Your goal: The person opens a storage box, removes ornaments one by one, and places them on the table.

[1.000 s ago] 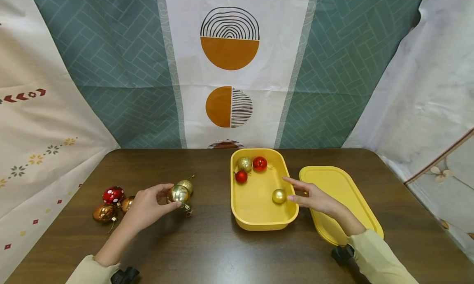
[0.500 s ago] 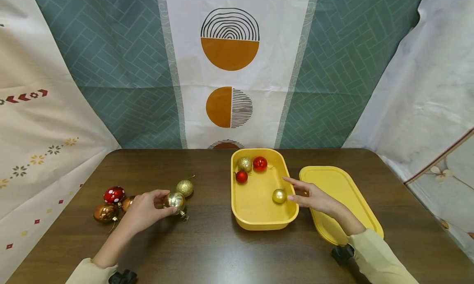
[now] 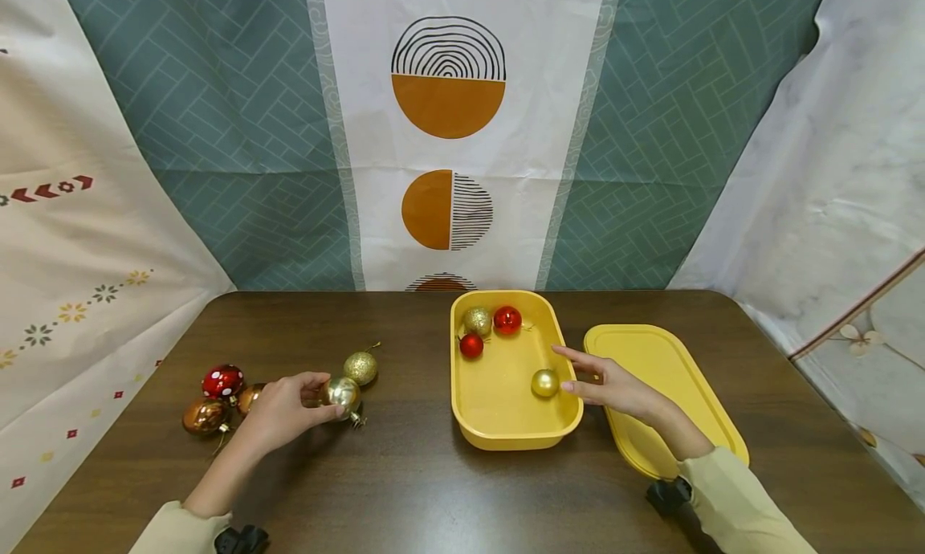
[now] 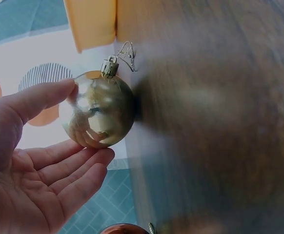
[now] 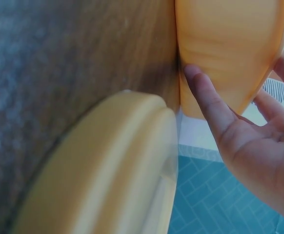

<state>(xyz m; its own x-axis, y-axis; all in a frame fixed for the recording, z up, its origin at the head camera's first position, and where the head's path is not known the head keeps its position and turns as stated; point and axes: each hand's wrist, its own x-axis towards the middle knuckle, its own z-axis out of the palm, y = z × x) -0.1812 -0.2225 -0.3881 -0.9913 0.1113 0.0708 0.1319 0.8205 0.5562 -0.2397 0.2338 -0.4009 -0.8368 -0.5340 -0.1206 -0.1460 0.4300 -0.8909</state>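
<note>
My left hand (image 3: 285,409) pinches a shiny gold Christmas ball (image 3: 341,398) between thumb and fingers, low over the table at left of centre. In the left wrist view the ball's (image 4: 98,109) metal cap and wire loop stick out, free of the fingers. Just behind it lies a glittery gold ball (image 3: 360,368). My right hand (image 3: 614,385) rests at the right side of a yellow container (image 3: 506,441), fingers fairly straight and spread. The right wrist view has one finger (image 5: 210,97) against the outer wall, others passing by the rim.
Inside the container lie a glittery gold ball (image 3: 477,321), two red balls (image 3: 507,320) and a smooth gold ball (image 3: 545,383). A yellow lid (image 3: 672,385) lies at right. On the left sit a spotted red ornament (image 3: 222,380) and copper ones (image 3: 205,417).
My left hand has drawn the shiny gold ball slightly left and down, away from the glittery one, then nearly stopped. My right hand has stayed at the container.
</note>
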